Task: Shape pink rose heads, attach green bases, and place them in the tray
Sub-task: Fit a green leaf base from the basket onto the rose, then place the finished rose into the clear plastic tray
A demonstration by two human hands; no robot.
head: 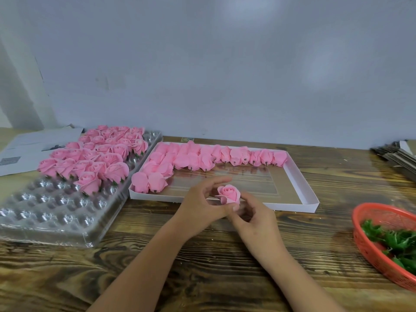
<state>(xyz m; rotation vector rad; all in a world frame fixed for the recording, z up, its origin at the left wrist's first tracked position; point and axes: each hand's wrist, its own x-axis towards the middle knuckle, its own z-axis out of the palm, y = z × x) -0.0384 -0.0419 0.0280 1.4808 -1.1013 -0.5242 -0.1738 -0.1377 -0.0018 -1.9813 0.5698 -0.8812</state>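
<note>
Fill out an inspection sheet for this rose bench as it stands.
Surface: wooden table, dark grain.
Job's things: pink rose held above table; clear tray partly filled with finished roses; white box with unshaped rose heads; red basket of green bases.
Clutter: papers far left; flat stack far right.
Hands: left hand and right hand both grip the rose.
Cables: nothing seen.
Surroundings: plain wall.

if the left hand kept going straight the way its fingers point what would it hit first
Probably the pink rose head that the left hand and right hand already hold; beyond it lies the white tray.
</note>
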